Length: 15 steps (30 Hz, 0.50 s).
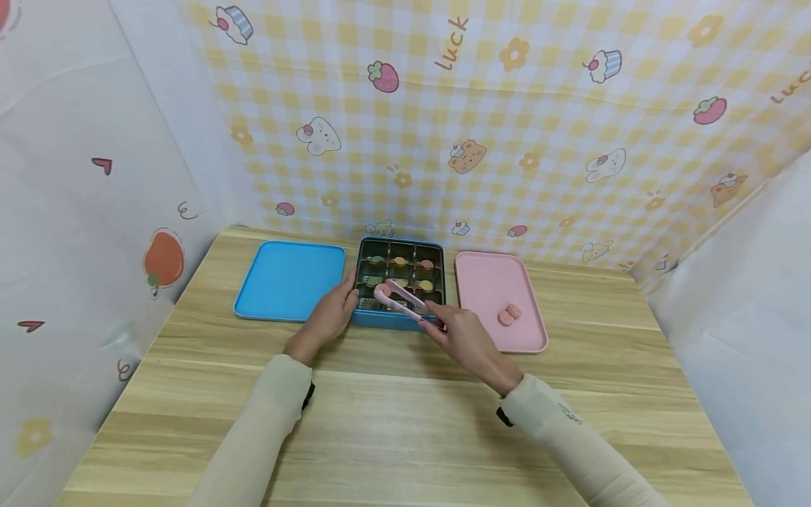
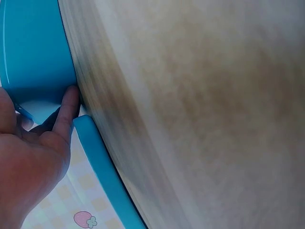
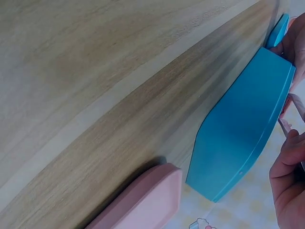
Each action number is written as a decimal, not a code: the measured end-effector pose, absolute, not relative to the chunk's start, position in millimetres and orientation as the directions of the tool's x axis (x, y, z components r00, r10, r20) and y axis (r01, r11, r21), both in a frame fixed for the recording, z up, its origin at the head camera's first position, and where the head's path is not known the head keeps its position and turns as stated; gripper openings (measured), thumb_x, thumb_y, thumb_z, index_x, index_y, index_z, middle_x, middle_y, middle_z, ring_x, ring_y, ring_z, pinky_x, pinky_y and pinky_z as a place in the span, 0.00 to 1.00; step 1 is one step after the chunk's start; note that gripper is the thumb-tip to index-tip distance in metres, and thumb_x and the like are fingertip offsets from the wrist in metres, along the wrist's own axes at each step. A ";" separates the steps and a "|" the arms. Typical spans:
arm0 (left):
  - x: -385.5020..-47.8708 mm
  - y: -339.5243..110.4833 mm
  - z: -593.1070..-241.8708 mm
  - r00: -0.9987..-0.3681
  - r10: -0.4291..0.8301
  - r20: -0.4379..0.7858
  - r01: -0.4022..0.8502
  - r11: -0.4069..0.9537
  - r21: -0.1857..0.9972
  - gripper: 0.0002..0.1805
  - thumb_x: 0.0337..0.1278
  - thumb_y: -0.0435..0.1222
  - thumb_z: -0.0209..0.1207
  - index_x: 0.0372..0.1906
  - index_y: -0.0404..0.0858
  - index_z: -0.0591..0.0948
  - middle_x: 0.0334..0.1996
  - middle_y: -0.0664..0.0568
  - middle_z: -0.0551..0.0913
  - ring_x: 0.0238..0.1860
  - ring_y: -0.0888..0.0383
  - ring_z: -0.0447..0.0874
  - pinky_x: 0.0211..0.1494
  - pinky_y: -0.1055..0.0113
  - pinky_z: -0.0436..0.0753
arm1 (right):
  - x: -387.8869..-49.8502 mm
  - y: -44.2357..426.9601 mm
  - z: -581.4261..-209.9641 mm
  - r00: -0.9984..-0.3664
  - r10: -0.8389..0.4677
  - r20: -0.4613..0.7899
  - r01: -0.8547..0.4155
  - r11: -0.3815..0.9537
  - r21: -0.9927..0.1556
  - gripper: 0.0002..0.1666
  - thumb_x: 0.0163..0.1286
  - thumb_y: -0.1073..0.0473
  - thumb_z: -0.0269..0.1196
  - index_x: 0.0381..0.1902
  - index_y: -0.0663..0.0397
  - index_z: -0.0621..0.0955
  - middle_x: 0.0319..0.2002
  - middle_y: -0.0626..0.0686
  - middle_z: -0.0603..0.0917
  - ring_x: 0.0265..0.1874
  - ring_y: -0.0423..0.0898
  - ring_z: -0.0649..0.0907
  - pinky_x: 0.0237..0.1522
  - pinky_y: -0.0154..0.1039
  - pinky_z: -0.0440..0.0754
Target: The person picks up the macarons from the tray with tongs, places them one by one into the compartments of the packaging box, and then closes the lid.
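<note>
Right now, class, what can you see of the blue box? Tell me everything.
The blue box stands open on the wooden table, between a blue tray or lid and the pink tray. Squarish with rounded corners, it looks glossy, perhaps metal. A dark insert divides it into compartments, several holding colourful pieces. The left hand rests against its left side; pink tongs reach over it.

The person's left arm (image 1: 253, 429), in a pale cream fabric long sleeve, slants forward and inward to a bare left hand (image 1: 331, 311), its fingers pointing ahead, one stretched nearly straight in the left wrist view. The right arm (image 1: 583, 443), sleeved in the same pale cream with a small grey print near the cuff, angles inward to a bare right hand (image 1: 467, 336), thumb and fingers bent in a pinching grip.
</note>
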<state>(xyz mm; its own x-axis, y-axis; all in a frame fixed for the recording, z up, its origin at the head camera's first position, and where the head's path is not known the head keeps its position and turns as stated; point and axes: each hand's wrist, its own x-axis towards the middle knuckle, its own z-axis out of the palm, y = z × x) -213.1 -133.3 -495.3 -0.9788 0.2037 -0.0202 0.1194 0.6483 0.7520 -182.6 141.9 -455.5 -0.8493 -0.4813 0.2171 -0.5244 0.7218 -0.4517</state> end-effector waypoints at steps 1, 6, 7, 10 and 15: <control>-213.2 -133.2 -495.2 -0.979 0.202 -0.020 0.118 0.648 0.753 0.32 0.80 0.39 0.39 0.80 0.35 0.46 0.75 0.36 0.58 0.75 0.40 0.58 0.73 0.44 0.65 | -182.7 140.9 -455.4 -0.850 -0.482 0.213 -0.523 0.723 -0.450 0.26 0.72 0.52 0.63 0.62 0.60 0.80 0.22 0.43 0.76 0.17 0.35 0.71 0.17 0.28 0.66; -213.5 -133.4 -494.7 -0.980 0.200 -0.018 0.118 0.645 0.755 0.32 0.80 0.39 0.39 0.80 0.35 0.46 0.75 0.36 0.58 0.75 0.40 0.58 0.73 0.44 0.64 | -182.9 136.2 -455.7 -0.855 -0.484 0.189 -0.514 0.735 -0.442 0.26 0.72 0.51 0.63 0.62 0.60 0.80 0.22 0.43 0.76 0.19 0.36 0.71 0.18 0.28 0.68; -213.5 -133.4 -494.8 -0.980 0.200 -0.019 0.117 0.644 0.756 0.32 0.80 0.38 0.39 0.80 0.35 0.45 0.75 0.36 0.58 0.75 0.40 0.58 0.73 0.44 0.64 | -182.8 135.3 -455.7 -0.855 -0.484 0.185 -0.513 0.738 -0.438 0.26 0.72 0.51 0.63 0.62 0.59 0.80 0.22 0.43 0.76 0.19 0.36 0.71 0.18 0.28 0.68; -213.3 -133.2 -494.8 -0.979 0.201 -0.022 0.115 0.644 0.756 0.32 0.80 0.39 0.39 0.79 0.34 0.46 0.75 0.36 0.58 0.75 0.40 0.58 0.73 0.44 0.65 | -181.9 132.7 -456.1 -0.856 -0.487 0.175 -0.511 0.744 -0.430 0.26 0.72 0.50 0.63 0.62 0.58 0.80 0.22 0.43 0.75 0.18 0.35 0.71 0.17 0.28 0.67; -212.9 -132.2 -494.4 -0.979 0.201 -0.022 0.115 0.642 0.758 0.32 0.80 0.39 0.39 0.80 0.35 0.46 0.75 0.35 0.59 0.74 0.40 0.59 0.72 0.44 0.66 | -181.3 129.7 -457.8 -0.855 -0.488 0.173 -0.513 0.750 -0.417 0.24 0.72 0.50 0.63 0.61 0.55 0.81 0.22 0.43 0.74 0.18 0.35 0.71 0.17 0.27 0.67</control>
<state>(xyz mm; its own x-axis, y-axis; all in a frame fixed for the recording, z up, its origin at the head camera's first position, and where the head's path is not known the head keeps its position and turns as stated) -212.9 -132.2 -494.4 -0.9794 0.2008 -0.0216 0.1151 0.6424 0.7577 -181.3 129.7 -457.8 -0.8552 -0.4884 0.1734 -0.5130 0.7502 -0.4172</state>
